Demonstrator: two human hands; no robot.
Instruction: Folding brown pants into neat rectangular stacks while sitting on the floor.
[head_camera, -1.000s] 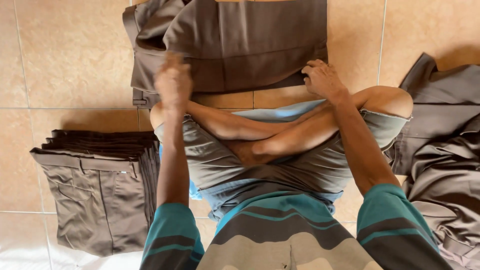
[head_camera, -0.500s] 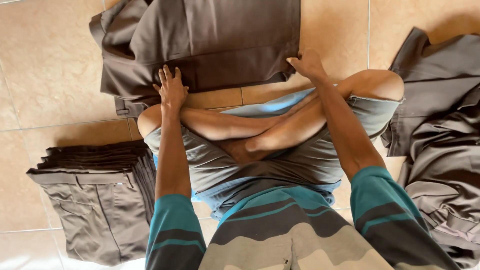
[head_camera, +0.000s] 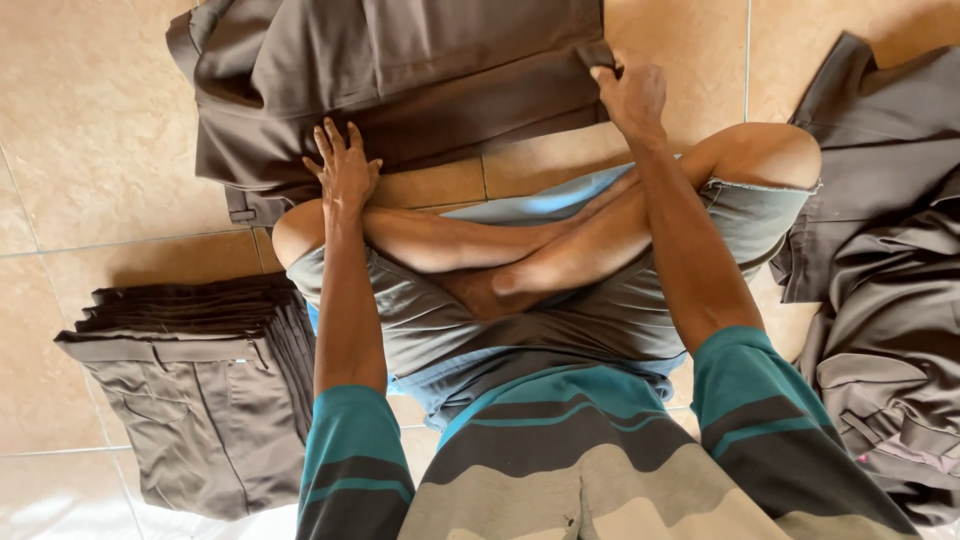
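Observation:
A dark brown pair of trousers (head_camera: 400, 70) lies spread on the tiled floor in front of my crossed legs. My left hand (head_camera: 343, 172) rests flat on its near edge, fingers spread. My right hand (head_camera: 628, 97) pinches the garment's right corner between thumb and fingers. Both arms reach forward over my knees.
A neat stack of folded brown trousers (head_camera: 200, 390) sits on the floor at my left. A loose heap of unfolded brown garments (head_camera: 880, 250) lies at my right. Beige floor tiles (head_camera: 90, 130) surround everything.
Both hands have slid outward and toward me along the trousers' near edge; the left hand has flattened on the cloth, and the right now grips the corner.

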